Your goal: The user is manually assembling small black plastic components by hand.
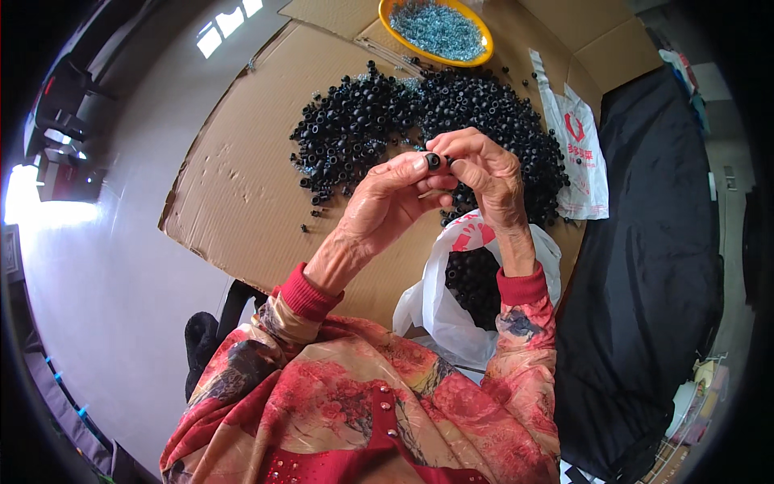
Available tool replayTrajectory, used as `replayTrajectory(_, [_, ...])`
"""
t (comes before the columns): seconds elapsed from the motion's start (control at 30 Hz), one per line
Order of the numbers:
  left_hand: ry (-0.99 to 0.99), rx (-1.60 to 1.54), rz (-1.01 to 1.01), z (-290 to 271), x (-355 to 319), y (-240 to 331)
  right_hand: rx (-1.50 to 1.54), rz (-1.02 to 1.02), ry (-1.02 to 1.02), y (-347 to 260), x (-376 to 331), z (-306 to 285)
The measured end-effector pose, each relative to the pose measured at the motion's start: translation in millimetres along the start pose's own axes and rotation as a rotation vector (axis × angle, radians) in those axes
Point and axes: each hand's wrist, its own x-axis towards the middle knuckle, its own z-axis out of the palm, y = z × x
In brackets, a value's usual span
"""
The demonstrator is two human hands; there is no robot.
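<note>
Pinching one small black ring (pixel 433 160) between the fingertips of both hands, left hand (pixel 387 202) and right hand (pixel 484 173) meet above the black heap (pixel 419 121) on the cardboard (pixel 234 185). A loose grip could drop it among the others, likely lost.

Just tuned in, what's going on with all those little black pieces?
A person sits over a flattened cardboard sheet and holds a small black ring-shaped part up between the fingertips of the left hand and the right hand. Beyond the hands lies a big pile of black parts. A yellow dish of pale metal bits sits at the far edge. Below the hands, an open white plastic bag already holds more black parts.
</note>
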Motion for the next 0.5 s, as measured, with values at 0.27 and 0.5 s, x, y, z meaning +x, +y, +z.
replayTrajectory(0.27, [0.001,0.078,0.021,-9,-1,1,-0.703,-0.309,0.024,-21,2,6])
replayTrajectory(0.5, [0.025,0.111,0.044,-4,0,1,-0.953,-0.495,0.019,-26,5,5])
